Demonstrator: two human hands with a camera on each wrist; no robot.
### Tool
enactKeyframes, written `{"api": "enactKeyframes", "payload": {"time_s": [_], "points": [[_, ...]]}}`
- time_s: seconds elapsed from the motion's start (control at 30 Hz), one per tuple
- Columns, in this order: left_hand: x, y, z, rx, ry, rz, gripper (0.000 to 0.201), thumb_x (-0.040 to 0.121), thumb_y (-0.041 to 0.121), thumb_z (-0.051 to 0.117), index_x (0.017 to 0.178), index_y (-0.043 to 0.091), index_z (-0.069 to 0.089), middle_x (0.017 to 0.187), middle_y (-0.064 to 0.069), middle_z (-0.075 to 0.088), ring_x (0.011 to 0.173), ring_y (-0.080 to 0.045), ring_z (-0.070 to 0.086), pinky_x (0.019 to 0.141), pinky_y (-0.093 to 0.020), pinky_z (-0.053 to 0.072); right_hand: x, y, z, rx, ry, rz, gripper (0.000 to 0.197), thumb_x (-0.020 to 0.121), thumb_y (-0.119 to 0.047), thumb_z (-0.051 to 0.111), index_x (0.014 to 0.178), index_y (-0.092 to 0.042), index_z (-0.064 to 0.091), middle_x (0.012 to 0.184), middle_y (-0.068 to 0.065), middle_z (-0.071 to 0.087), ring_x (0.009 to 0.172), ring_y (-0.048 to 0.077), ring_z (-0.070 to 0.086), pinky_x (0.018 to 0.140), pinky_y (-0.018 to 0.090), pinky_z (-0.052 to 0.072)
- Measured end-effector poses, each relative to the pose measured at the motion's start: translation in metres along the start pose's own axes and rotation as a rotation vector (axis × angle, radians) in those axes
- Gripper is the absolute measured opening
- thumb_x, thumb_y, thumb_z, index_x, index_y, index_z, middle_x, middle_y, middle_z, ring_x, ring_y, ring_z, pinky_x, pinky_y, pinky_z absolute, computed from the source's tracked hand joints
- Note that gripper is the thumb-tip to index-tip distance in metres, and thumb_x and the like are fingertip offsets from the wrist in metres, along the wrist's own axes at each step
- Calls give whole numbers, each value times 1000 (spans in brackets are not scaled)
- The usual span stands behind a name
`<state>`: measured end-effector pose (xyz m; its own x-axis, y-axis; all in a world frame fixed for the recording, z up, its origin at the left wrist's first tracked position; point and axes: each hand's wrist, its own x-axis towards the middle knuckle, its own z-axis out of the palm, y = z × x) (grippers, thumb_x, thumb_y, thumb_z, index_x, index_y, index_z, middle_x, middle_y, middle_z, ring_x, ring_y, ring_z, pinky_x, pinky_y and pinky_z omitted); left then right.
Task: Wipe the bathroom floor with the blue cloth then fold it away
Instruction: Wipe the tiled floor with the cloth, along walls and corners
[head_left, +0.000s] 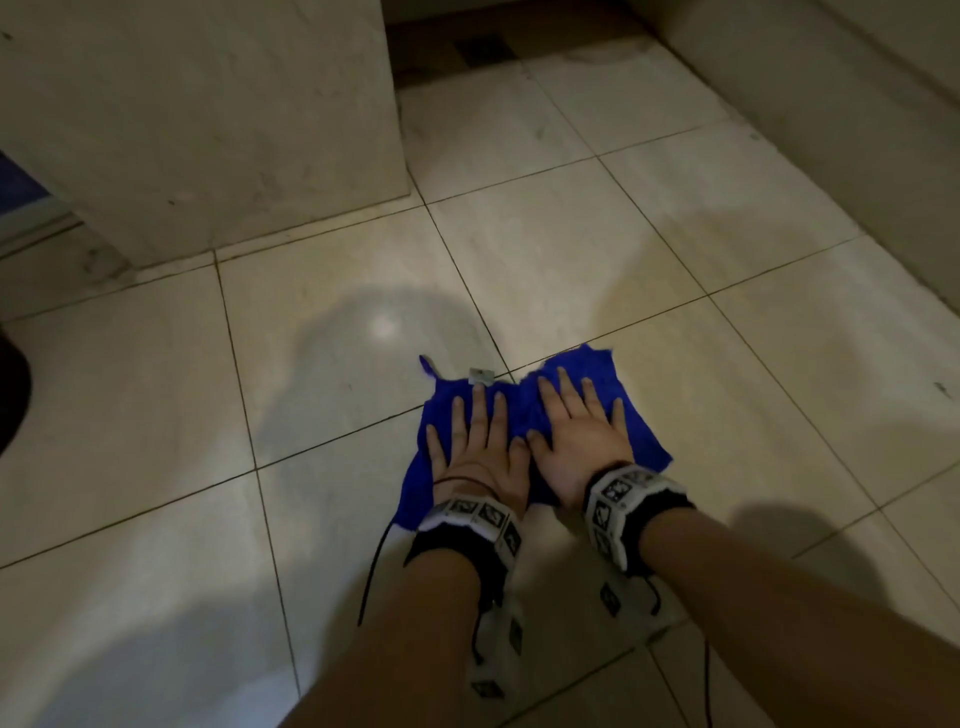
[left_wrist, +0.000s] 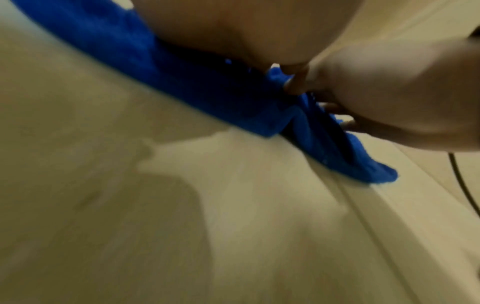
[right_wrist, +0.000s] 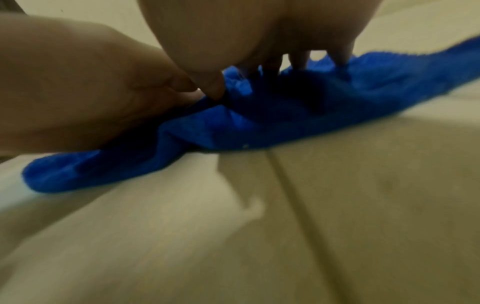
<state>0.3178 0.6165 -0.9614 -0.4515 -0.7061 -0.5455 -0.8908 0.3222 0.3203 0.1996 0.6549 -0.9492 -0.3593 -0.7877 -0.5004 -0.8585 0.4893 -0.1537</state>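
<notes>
The blue cloth (head_left: 636, 431) lies spread and a little rumpled on the pale tiled floor (head_left: 571, 249), across a grout line. My left hand (head_left: 475, 441) lies flat on its left half, fingers straight and spread. Beside it my right hand (head_left: 576, 431) presses flat on the right half, thumbs nearly touching. A small grey label (head_left: 480, 375) shows at the cloth's far edge. The left wrist view has the blue cloth (left_wrist: 207, 88) bunched under my left hand (left_wrist: 259, 30). Seen from the right wrist, the blue cloth (right_wrist: 298, 115) folds up in front of my right hand (right_wrist: 285, 26).
A pale stone block or wall end (head_left: 208, 114) rises at the far left. A low wall (head_left: 857, 130) runs along the right. A dark floor drain (head_left: 483, 50) sits at the far end. A dark object (head_left: 13, 384) shows at the left edge.
</notes>
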Motion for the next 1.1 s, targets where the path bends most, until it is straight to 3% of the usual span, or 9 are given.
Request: {"api": "enactKeyframes", "payload": {"time_s": [0.3, 0.43, 0.53, 0.73, 0.8, 0.87, 1.1], "points": [[-18, -8, 12, 93, 18, 45, 64, 101, 41, 15, 149, 27, -24, 156, 4, -33, 145, -20, -26, 116, -48, -16, -42, -2, 1, -26, -44, -8, 69, 99, -42, 30, 156, -24, -3, 164, -3, -7, 151, 19, -1, 122, 48, -3], [-40, -17, 31, 136, 37, 64, 76, 73, 48, -13, 145, 28, -31, 152, 7, -39, 144, -19, -29, 114, -46, -21, -56, -6, 12, -42, -23, 6, 68, 97, -39, 31, 157, -23, 1, 165, -2, -3, 151, 20, 4, 122, 47, -2], [-43, -14, 34, 122, 47, 47, 81, 65, 45, -19, 143, 28, -32, 153, 7, -38, 140, -17, -32, 112, -47, -21, -55, -6, 12, -69, -26, 2, 68, 98, -38, 32, 157, -23, 2, 165, -1, -3, 150, 21, 4, 122, 46, 0], [-38, -10, 29, 147, 25, 42, 79, 72, 48, -16, 148, 28, -29, 153, 4, -38, 143, -22, -30, 114, -52, -18, -47, -3, 7, -121, -14, -9, 71, 97, -40, 34, 157, -24, 0, 165, -1, -2, 150, 24, 4, 122, 45, 0], [-31, -7, 23, 152, 16, 56, 67, 91, 49, 1, 148, 30, -28, 153, 4, -39, 143, -23, -30, 113, -53, -19, -35, -4, 2, -105, -5, -4, 70, 97, -41, 34, 157, -24, 1, 165, -1, 1, 150, 25, 5, 122, 45, 1], [-19, -2, 15, 139, 5, 79, 65, 100, 46, 15, 149, 32, -25, 154, 4, -37, 143, -23, -30, 112, -53, -20, -20, -5, -6, -104, 16, -14, 69, 96, -40, 34, 157, -24, 5, 164, -1, 6, 149, 26, 7, 122, 46, 3], [6, 14, 0, 195, -46, 103, 63, 101, 49, 16, 151, 32, -18, 156, 2, -34, 144, -26, -27, 115, -59, -12, -4, 6, -24, -228, 35, -123, 67, 96, -39, 36, 156, -18, 15, 163, -1, 18, 149, 23, 8, 122, 43, 2]]}}
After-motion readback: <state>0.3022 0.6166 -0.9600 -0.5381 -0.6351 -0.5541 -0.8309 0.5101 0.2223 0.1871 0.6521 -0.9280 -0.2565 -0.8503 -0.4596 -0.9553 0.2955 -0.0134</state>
